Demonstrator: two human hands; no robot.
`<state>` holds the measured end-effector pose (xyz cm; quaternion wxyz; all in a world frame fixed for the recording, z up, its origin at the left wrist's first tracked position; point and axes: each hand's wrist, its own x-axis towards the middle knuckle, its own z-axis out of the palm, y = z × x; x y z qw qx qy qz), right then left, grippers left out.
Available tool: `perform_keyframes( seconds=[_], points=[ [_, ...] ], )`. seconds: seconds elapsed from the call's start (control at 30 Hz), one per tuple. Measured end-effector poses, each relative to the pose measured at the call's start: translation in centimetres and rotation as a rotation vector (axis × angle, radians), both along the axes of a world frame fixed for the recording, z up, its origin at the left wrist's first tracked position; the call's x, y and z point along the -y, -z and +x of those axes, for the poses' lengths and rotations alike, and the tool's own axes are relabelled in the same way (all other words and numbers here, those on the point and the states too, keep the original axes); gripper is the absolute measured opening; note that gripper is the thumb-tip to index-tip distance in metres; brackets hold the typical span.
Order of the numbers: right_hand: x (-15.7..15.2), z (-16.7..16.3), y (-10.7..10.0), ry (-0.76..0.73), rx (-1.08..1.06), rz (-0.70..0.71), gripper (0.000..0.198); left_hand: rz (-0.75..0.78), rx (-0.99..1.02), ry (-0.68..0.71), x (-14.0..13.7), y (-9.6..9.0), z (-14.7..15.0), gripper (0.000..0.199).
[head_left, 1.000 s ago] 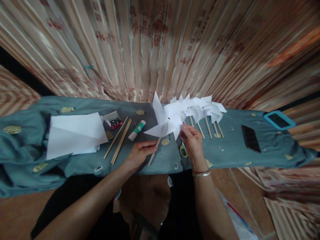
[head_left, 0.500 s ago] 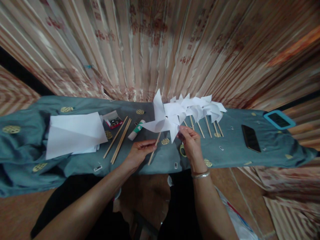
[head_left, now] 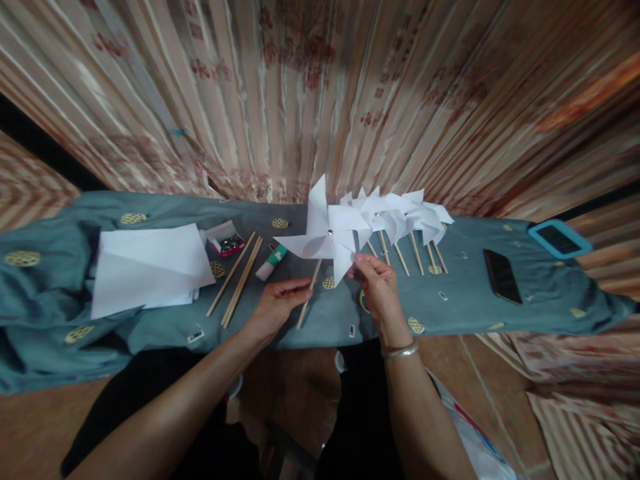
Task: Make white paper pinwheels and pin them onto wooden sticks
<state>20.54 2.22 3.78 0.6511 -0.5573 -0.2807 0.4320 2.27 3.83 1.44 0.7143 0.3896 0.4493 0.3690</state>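
Note:
A white paper pinwheel (head_left: 320, 230) with a shiny pin at its centre is held up over the table. My left hand (head_left: 283, 303) pinches its wooden stick (head_left: 309, 293) below the blades. With thumb and fingertips, my right hand (head_left: 377, 283) grips the edge of the lower right blade. Just behind and to the right lie several other white pinwheels (head_left: 417, 217), overlapping, their sticks towards me. Partly hidden behind my right hand is a roll of tape (head_left: 365, 301).
On the blue-green cloth (head_left: 465, 300) lie a stack of white paper (head_left: 150, 270), a small box of metal pins (head_left: 227, 241), several wooden sticks (head_left: 243, 283) and a glue stick (head_left: 272, 262). A phone (head_left: 502, 277) and a blue-framed tablet (head_left: 560, 239) rest at the right. Curtains hang behind.
The pinwheel's blades have turned slightly, the lower right blade shifting left together with my right hand. My left hand stays nearly in place on the stick.

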Motion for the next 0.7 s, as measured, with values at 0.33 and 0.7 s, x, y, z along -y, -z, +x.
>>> perform_keyframes(
  seconds=[0.33,0.7],
  points=[
    [0.5,-0.7,0.2,-0.071,-0.001,-0.029,0.025,0.007,0.009,-0.005,0.1,-0.4,0.0,0.040],
    [0.7,-1.1,0.2,-0.115,-0.028,-0.052,0.027,-0.018,0.015,-0.034,0.1,0.0,0.1,0.042]
  ],
)
